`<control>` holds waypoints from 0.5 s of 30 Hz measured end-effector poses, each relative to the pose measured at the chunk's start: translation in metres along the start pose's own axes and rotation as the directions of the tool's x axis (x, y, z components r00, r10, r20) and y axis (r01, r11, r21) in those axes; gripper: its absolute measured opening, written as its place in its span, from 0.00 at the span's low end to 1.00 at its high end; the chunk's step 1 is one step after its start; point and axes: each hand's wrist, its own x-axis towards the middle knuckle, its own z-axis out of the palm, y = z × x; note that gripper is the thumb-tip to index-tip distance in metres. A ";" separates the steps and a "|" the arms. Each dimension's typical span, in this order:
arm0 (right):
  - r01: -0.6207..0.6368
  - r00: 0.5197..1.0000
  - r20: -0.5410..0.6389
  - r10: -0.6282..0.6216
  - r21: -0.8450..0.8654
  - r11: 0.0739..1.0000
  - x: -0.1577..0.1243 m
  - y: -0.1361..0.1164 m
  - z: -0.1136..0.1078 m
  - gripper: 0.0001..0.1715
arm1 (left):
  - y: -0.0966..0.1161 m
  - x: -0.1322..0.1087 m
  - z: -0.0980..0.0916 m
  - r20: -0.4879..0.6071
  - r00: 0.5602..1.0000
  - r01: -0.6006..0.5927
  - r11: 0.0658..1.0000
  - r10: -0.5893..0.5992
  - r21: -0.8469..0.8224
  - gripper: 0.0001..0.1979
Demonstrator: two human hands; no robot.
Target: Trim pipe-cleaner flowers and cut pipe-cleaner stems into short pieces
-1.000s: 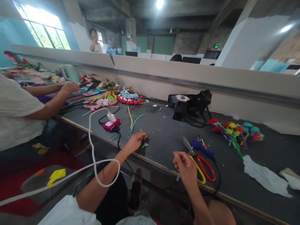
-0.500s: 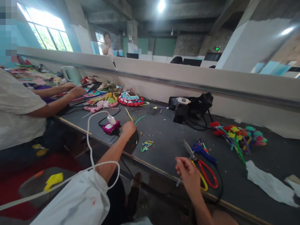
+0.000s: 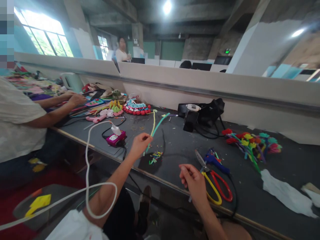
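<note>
My left hand (image 3: 139, 144) is raised over the dark table (image 3: 175, 146) and pinches two pipe cleaners (image 3: 155, 126), one green and one yellow, which stick up and away from it. My right hand (image 3: 194, 181) hovers near the table's front edge with its fingers curled round a small pale stick that pokes out below it. Just right of that hand lie scissors (image 3: 212, 181) with red and yellow handles. A little heap of coloured scraps (image 3: 155, 156) lies on the table under the left hand.
A blue glue gun (image 3: 215, 159) lies behind the scissors. Pipe-cleaner flowers (image 3: 251, 141) sit at the right, white cloth (image 3: 283, 193) beyond. A black bag (image 3: 205, 113) stands at the back. A pink device (image 3: 115, 138) with a white cable sits left. Another person's arms (image 3: 57, 106) work at far left.
My left hand left the scrap heap, reached further back on the table, took hold of the green and yellow pipe cleaners and lifted them. My right hand barely moved.
</note>
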 end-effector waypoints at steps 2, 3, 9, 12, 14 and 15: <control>-0.013 0.999 0.030 0.011 0.061 0.998 0.009 -0.009 0.007 0.27 | 0.018 -0.020 0.009 0.062 0.995 -0.070 0.997 0.073 -0.042 0.13; -0.016 0.999 0.046 0.012 0.089 0.996 0.015 -0.015 0.009 0.29 | 0.027 -0.029 0.013 0.101 0.989 -0.107 0.993 0.112 -0.056 0.11; -0.008 0.996 0.093 -0.011 0.200 0.980 0.051 -0.038 0.014 0.28 | 0.059 -0.053 0.034 0.392 0.797 -0.465 0.881 0.459 -0.087 0.03; 0.022 1.000 0.014 -0.026 0.229 0.973 0.058 -0.034 0.009 0.26 | 0.059 -0.048 0.043 0.420 0.804 -0.421 0.902 0.420 -0.097 0.05; 0.034 0.999 -0.036 -0.027 0.227 0.973 0.058 -0.028 0.004 0.26 | 0.058 -0.044 0.047 0.479 0.786 -0.384 0.916 0.391 -0.117 0.08; 0.036 0.998 -0.056 -0.024 0.223 0.974 0.058 -0.026 0.001 0.26 | 0.059 -0.043 0.048 0.514 0.770 -0.369 0.921 0.379 -0.125 0.10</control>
